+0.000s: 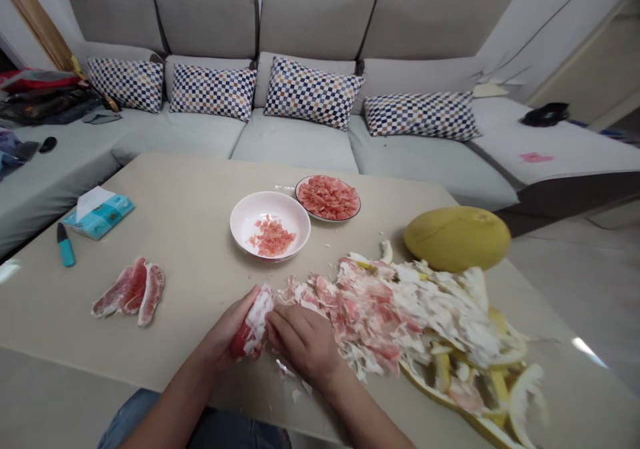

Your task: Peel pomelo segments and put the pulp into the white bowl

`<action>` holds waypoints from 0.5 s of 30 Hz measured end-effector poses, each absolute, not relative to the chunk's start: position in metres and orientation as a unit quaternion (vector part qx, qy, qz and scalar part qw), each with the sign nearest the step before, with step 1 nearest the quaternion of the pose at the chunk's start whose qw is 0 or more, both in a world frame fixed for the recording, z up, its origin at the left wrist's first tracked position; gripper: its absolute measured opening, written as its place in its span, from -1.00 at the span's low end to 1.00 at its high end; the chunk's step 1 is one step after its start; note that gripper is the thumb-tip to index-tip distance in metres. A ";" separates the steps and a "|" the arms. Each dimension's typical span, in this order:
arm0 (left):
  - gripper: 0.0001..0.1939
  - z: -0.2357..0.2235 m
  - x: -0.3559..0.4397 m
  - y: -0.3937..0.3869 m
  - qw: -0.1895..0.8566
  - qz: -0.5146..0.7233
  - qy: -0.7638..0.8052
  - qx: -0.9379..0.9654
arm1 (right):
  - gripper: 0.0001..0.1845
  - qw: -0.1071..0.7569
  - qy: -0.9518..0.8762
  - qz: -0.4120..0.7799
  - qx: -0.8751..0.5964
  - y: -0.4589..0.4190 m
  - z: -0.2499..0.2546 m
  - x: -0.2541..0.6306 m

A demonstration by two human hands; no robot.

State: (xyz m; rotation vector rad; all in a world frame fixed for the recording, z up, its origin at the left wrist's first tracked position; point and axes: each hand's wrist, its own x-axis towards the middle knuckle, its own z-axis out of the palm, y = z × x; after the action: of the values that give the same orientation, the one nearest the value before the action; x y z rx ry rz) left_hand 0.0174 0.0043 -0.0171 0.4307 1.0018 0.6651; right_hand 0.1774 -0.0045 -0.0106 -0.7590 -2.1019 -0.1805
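A pomelo segment (pixel 256 319), red with white membrane on it, is held near the front of the table by my left hand (pixel 227 332). My right hand (pixel 303 342) has its fingers pinched at the segment's right side; whether they grip membrane is hard to see. Just beyond them stands a white bowl (pixel 240 219) with small pieces of red pulp. Behind it a dark-rimmed plate (pixel 329 198) is heaped with pulp. Several pomelo segments (pixel 134 289) lie at the left. A pile of peeled membrane (pixel 360 302) spreads to the right of my hands.
Curved pomelo rinds (pixel 450 392) lie at the right front, and a whole yellow pomelo (pixel 457 238) rests behind the pile. On the left are a turquoise-handled knife (pixel 66 249) and a tissue pack (pixel 103 216). A sofa (pixel 295 146) with checked cushions stands behind the table.
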 end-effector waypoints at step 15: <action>-0.62 -0.011 0.008 0.014 0.878 0.377 0.276 0.107 | -0.77 0.446 -0.732 0.137 -0.496 0.008 -0.007 0.200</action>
State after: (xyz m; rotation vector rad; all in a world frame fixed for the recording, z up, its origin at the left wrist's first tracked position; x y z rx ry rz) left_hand 0.0081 0.0137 -0.0109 0.2223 0.5757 0.7867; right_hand 0.1996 0.0078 -0.0067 -1.2271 -1.8135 0.3403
